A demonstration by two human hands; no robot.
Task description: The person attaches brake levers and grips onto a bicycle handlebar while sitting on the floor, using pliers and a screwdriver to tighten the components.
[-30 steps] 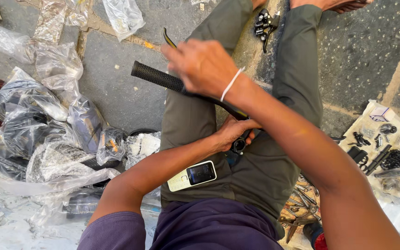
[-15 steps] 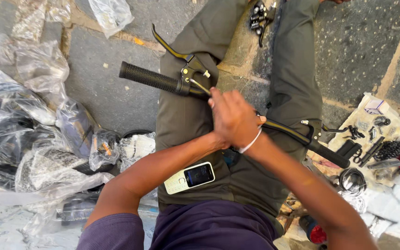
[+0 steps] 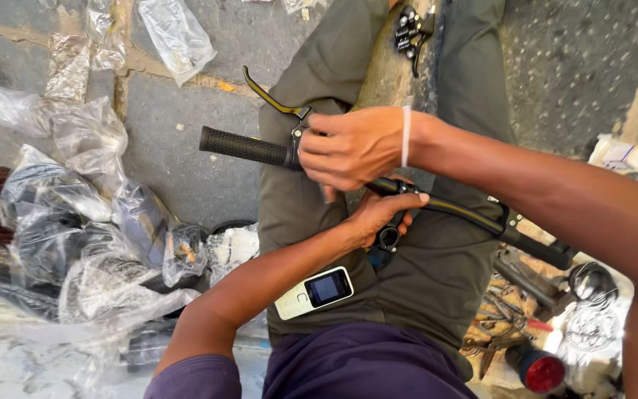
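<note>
A black bicycle handlebar (image 3: 467,213) lies across my lap, its ribbed rubber grip (image 3: 241,146) pointing left. A black brake lever (image 3: 271,100) with a yellow edge sticks up near that grip. My right hand (image 3: 352,148), with a white band on the wrist, is closed over the bar at the lever's clamp. Just below it, my left hand (image 3: 382,214) holds the middle of the bar from underneath, fingers around a black clamp. A small white phone (image 3: 314,292) rests on my thigh.
Crumpled clear plastic bags (image 3: 90,222) with dark parts inside cover the paving on the left. Pliers and other tools (image 3: 511,332), a chrome bell (image 3: 591,281) and a red lamp (image 3: 540,369) lie on the right. Black parts (image 3: 411,33) sit between my legs.
My right hand slid left along the bar from its middle to the brake lever clamp. The bar shifted slightly, while my left hand stayed under its middle.
</note>
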